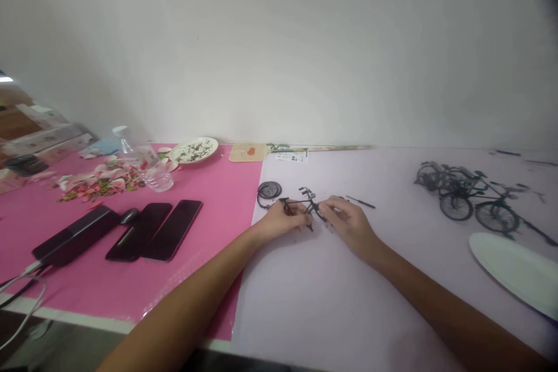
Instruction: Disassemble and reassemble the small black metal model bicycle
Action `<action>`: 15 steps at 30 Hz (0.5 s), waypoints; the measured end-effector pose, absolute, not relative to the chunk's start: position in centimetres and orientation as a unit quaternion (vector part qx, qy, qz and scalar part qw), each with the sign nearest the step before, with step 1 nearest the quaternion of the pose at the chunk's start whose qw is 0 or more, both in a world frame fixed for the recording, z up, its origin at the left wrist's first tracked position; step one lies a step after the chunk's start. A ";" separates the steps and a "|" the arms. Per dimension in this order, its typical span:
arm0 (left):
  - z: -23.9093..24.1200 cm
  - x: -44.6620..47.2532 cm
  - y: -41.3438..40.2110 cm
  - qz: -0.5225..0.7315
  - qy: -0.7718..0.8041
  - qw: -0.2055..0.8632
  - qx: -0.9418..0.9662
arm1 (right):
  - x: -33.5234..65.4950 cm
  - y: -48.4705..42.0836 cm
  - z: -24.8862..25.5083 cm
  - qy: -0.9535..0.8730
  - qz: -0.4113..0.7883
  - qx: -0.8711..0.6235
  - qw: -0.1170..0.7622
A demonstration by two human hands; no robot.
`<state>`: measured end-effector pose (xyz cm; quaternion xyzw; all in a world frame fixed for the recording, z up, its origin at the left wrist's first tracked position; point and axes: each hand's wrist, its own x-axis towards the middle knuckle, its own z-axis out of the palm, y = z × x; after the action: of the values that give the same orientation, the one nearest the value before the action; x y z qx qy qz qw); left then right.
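Note:
A small black model bicycle frame (304,201) with handlebars lies on the pale lilac sheet (349,290), held between both hands. My left hand (282,221) pinches its rear part with closed fingers. My right hand (346,220) grips the front end, fingers curled. Two loose black wheels (269,190) lie just left of the frame. A thin black rod (360,202) rests just beyond my right hand.
Finished black model bicycles (468,195) stand at the far right, with a white plate (517,270) in front of them. On the pink mat (209,244) lie three dark phones (172,229), a plastic bottle (143,160), petals (102,181) and a dish of small parts (194,150).

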<state>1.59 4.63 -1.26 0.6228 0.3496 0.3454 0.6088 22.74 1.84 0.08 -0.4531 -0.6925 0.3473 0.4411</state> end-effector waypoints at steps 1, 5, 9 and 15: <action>-1.2 1.6 4.6 0.346 0.348 0.609 0.623 | 22.7 1.8 0.1 -0.693 0.347 -0.453 0.440; -0.9 1.6 4.5 0.345 0.352 0.611 0.619 | 22.6 1.8 0.2 -0.696 0.342 -0.449 0.443; -0.7 1.7 4.4 0.350 0.345 0.615 0.617 | 22.6 1.8 0.3 -0.689 0.349 -0.451 0.448; -0.1 1.5 4.2 0.344 0.329 0.645 0.598 | 22.9 1.8 -0.1 -0.670 0.364 -0.451 0.465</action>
<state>1.48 4.20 -0.10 0.5975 0.3286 0.3444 0.6453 22.88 1.83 -0.09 -0.4508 -0.6698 0.3636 0.4647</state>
